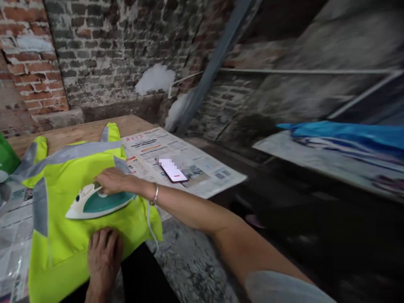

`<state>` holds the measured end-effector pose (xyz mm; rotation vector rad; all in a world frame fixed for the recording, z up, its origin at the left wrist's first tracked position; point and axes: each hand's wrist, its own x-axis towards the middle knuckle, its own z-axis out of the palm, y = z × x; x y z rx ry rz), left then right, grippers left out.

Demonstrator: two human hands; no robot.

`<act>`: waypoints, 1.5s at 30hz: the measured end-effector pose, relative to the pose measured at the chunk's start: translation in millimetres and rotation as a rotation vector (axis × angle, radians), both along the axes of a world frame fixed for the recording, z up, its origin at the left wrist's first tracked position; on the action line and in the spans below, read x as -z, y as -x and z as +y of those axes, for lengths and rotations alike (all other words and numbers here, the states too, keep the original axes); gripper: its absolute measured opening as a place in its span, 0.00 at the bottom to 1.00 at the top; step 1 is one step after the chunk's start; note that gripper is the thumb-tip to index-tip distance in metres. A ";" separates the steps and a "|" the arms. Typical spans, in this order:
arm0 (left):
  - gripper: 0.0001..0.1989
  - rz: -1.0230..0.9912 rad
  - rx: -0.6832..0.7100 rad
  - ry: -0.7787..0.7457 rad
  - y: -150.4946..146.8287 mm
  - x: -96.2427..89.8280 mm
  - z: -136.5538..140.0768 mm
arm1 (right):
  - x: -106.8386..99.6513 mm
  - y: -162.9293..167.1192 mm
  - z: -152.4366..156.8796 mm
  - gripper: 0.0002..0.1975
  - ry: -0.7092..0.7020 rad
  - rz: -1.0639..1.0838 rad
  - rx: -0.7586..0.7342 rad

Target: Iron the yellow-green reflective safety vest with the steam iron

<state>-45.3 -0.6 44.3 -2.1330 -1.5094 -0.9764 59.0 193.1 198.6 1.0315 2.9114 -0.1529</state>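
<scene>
A hi-vis yellow jacket [72, 176] with grey reflective bands lies spread on the newspaper-covered table. My right hand [112, 181] is closed around the handle of a white and green clothes iron [107, 204], whose soleplate rests on the jacket and whose tip points left. The iron's pale cord [150, 223] hangs down by the wrist. Lower down, nearer my body, my left hand [104, 250] lies palm down on the fabric by the hem, its fingers slightly bent and holding nothing visible.
A phone [173, 170] with a lit screen lies on newspaper [208, 179] right of the jacket. Something green [6, 155] stands at the left edge. Blue cloth [350, 136] lies on another surface at right. A brick wall [110, 54] and a slanted post [217, 59] stand behind.
</scene>
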 end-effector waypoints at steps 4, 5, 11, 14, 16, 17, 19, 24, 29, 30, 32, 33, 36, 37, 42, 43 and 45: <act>0.09 0.026 0.019 -0.050 3.6 -0.6 6.1 | 4.2 -0.5 -29.6 0.14 -0.073 0.033 -0.040; 0.09 0.026 0.027 -0.061 4.2 -0.5 7.6 | 5.8 1.5 -31.5 0.14 -0.092 0.046 -0.035; 0.10 0.088 0.039 -0.081 10.1 5.6 10.7 | 7.4 30.6 -4.3 0.13 -0.145 0.152 0.045; 0.11 0.142 0.060 -0.065 17.1 14.2 11.1 | 5.5 51.4 30.8 0.13 -0.171 0.195 0.098; 0.12 0.168 0.076 -0.053 21.7 20.5 12.1 | 5.2 64.3 57.3 0.15 -0.210 0.233 0.139; 0.12 0.174 0.079 -0.046 23.1 23.2 12.7 | 5.3 70.0 69.9 0.15 -0.224 0.252 0.170; 0.11 0.164 0.079 -0.051 23.4 26.2 13.5 | 5.5 79.7 91.3 0.16 -0.237 0.285 0.235; 0.09 0.088 0.023 -0.049 12.8 17.5 11.7 | 2.3 89.2 112.5 0.18 -0.230 0.304 0.308; 0.11 0.122 0.048 -0.074 9.0 4.0 10.3 | -3.6 71.0 89.1 0.16 -0.147 0.221 0.257; 0.12 0.132 0.056 -0.091 9.5 2.5 10.6 | -4.0 64.5 79.8 0.16 -0.134 0.202 0.245; 0.11 0.140 0.068 -0.109 10.3 0.9 11.3 | -3.7 49.6 57.3 0.16 -0.113 0.168 0.221; 0.11 0.134 0.072 -0.114 10.6 0.5 11.7 | -3.2 41.6 44.7 0.15 -0.105 0.153 0.205; 0.11 0.102 0.073 -0.111 11.4 1.3 12.9 | -0.1 18.5 7.4 0.14 -0.087 0.116 0.149; 0.11 0.101 0.071 -0.110 12.2 2.3 13.4 | 1.4 12.1 -2.7 0.13 -0.086 0.110 0.132; 0.10 0.205 0.083 -0.111 23.7 14.7 16.5 | 12.3 -2.0 -15.7 0.14 -0.120 0.116 0.090; 0.10 0.237 0.093 -0.100 26.6 18.6 16.8 | 14.2 -1.2 -10.4 0.14 -0.129 0.118 0.099; 0.11 0.269 0.089 -0.081 30.9 26.6 16.2 | 16.2 3.4 5.9 0.14 -0.149 0.123 0.129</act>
